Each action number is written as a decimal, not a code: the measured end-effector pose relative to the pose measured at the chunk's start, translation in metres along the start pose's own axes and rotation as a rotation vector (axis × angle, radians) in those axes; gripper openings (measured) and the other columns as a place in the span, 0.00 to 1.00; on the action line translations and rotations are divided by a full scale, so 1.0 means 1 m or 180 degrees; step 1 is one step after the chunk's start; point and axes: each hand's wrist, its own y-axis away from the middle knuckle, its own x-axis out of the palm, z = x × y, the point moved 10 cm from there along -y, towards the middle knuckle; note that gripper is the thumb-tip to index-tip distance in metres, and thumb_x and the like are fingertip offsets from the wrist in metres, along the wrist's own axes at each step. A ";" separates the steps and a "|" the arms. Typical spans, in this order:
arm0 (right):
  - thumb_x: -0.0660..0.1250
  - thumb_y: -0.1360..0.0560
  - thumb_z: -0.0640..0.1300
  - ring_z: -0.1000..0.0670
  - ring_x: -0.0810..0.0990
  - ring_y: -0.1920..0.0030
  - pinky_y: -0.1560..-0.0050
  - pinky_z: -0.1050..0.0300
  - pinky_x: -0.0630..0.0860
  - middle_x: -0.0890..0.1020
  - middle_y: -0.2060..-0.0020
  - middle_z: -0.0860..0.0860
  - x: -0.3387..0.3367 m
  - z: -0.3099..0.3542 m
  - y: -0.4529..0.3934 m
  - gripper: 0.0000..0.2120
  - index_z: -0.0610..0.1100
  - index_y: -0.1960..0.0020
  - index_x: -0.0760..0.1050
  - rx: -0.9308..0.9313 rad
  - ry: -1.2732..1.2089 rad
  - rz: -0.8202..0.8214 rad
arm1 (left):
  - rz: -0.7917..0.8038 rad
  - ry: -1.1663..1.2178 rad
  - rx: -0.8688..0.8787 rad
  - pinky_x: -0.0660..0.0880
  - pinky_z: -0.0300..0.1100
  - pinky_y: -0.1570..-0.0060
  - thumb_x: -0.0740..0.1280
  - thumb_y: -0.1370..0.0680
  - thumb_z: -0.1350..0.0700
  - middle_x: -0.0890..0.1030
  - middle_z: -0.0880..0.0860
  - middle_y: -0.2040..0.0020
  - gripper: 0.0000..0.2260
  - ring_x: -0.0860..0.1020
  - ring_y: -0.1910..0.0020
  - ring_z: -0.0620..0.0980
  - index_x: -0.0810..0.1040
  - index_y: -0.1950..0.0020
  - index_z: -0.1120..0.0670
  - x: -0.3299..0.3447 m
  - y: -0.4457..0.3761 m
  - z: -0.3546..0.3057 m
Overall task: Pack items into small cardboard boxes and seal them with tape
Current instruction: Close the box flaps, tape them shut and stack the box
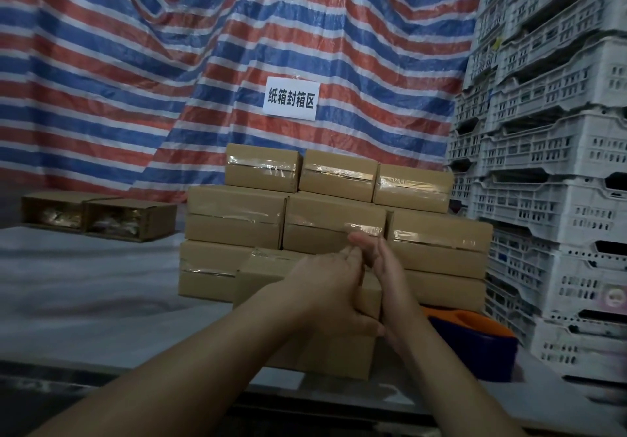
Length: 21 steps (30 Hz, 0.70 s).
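Pressing in from both sides, the left hand (325,279) and the right hand (390,277) sandwich a small cardboard box (305,318) that sits on the tabletop (84,294), just in front of the stacked wall of sealed boxes (336,209). The left hand lies across the box's top and near face with its thumb curled at the front corner; the right hand stands edge-on against the box's right side, fingers straight. Whether either hand pinches anything small where the fingertips meet above the box cannot be told.

The box looks light and fairly stiff, with plain corrugated walls that will dent if squeezed mid-panel, so the firm corners and edges are the better places to take hold, palms flat on opposite faces. Tape strips on it will be slick, so grip belongs on bare cardboard.

Right of the stack, touching nothing visible, rests an orange and blue tape dispenser (475,338), near the right wrist. Far to the left of the stack, two open boxes (98,216) lie on their sides with something shiny inside. Behind the stack hangs a striped tarpaulin (135,80) bearing a paper sign (290,98); white plastic crates (549,165) tower to the stack's right.
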 end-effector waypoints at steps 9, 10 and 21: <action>0.53 0.28 0.67 0.58 0.82 0.45 0.53 0.61 0.78 0.79 0.38 0.55 0.002 -0.014 0.000 0.30 0.55 0.33 0.75 0.0233 -0.0381 0.0090 | -0.1043 0.1621 -0.0725 0.63 0.34 0.42 0.60 0.28 0.29 0.65 0.41 0.25 0.37 0.62 0.35 0.34 0.59 0.23 0.42 -0.052 0.047 0.075; 0.55 0.30 0.68 0.57 0.83 0.47 0.54 0.60 0.79 0.81 0.40 0.56 0.002 -0.019 0.003 0.30 0.57 0.34 0.76 0.0309 -0.0410 0.0067 | -0.1124 0.1656 -0.0967 0.64 0.38 0.40 0.56 0.31 0.26 0.65 0.44 0.24 0.40 0.63 0.33 0.37 0.59 0.22 0.42 -0.048 0.058 0.091; 0.51 0.21 0.68 0.52 0.76 0.50 0.39 0.45 0.71 0.76 0.50 0.58 -0.005 -0.059 0.019 0.24 0.69 0.26 0.62 0.1027 -0.0380 -0.0274 | -0.1091 0.4130 -0.1914 0.70 0.34 0.54 0.63 0.32 0.32 0.74 0.39 0.38 0.34 0.73 0.46 0.37 0.64 0.26 0.36 0.050 0.111 0.126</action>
